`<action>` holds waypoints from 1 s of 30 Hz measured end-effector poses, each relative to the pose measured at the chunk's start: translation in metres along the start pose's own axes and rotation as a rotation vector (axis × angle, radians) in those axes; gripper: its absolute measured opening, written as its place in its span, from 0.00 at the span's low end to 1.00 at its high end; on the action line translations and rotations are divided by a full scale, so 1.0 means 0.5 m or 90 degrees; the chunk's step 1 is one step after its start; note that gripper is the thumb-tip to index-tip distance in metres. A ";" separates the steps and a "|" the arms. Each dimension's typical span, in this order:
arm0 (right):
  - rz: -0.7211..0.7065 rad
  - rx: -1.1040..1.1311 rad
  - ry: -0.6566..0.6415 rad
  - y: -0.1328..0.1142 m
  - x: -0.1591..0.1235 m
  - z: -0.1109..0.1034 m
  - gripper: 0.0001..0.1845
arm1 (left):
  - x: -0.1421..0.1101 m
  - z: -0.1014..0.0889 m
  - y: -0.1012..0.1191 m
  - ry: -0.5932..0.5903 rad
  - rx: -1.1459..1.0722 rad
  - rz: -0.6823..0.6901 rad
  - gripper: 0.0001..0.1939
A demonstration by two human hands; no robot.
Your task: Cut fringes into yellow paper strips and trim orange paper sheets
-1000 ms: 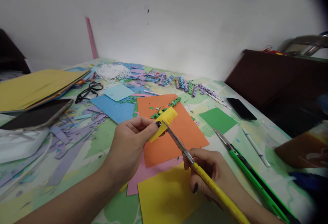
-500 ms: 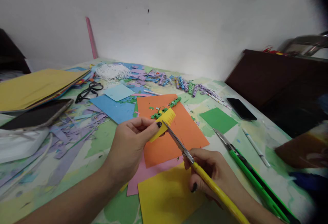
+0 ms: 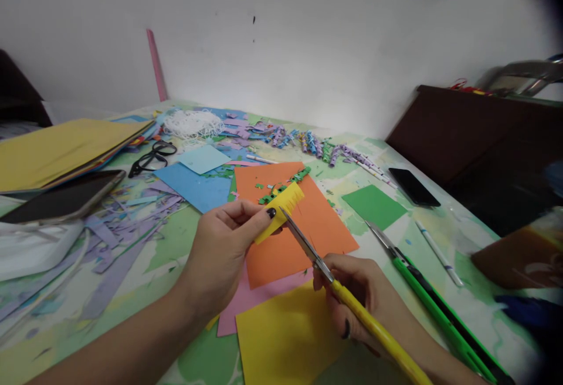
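Note:
Between thumb and fingers, my left hand (image 3: 224, 244) pinches a small yellow paper strip (image 3: 281, 206) whose right edge carries a row of short slits. My right hand (image 3: 356, 297) grips yellow-handled scissors (image 3: 308, 247), their blade tips at the strip's edge beside my left thumb. Below both hands lies an orange paper sheet (image 3: 272, 262), with curled green paper pieces (image 3: 301, 175) and green scraps on it. A pink sheet (image 3: 229, 317) and a larger yellow sheet (image 3: 285, 338) lie nearer to me, partly overlapped. The fingers behind the scissors' handle are partly hidden.
To the right are a green cutter (image 3: 440, 308), a green paper square (image 3: 373, 206), a thin white stick (image 3: 437, 253) and a phone (image 3: 413, 186). At left lie glasses (image 3: 152, 159), purple paper strips (image 3: 114, 250), a tablet-like device (image 3: 65, 197) and a paper stack (image 3: 65, 147). White string (image 3: 193, 122) sits behind.
My right thumb has shifted slightly outward along the scissors' handle, and the strip has tilted up a little to the right. Everything on the table stays in place.

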State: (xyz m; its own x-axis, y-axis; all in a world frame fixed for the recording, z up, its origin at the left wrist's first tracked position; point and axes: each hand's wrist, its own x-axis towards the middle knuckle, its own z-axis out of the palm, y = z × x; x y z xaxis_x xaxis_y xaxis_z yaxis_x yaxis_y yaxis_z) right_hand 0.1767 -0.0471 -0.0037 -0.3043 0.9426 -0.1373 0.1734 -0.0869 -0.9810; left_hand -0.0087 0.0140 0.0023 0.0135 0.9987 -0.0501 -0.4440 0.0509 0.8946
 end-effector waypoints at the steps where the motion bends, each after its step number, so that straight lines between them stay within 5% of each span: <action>1: -0.001 0.000 -0.001 0.000 -0.001 0.000 0.30 | -0.001 0.000 0.001 -0.002 -0.001 0.001 0.06; 30: 0.030 0.014 0.025 0.004 0.002 0.004 0.23 | -0.002 -0.003 -0.002 0.005 0.022 0.004 0.06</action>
State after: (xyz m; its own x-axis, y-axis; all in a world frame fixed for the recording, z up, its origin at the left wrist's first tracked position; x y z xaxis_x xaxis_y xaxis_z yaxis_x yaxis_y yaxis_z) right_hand 0.1751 -0.0471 -0.0062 -0.2594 0.9492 -0.1779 0.1650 -0.1379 -0.9766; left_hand -0.0098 0.0129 0.0007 0.0042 0.9989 -0.0475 -0.4130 0.0450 0.9096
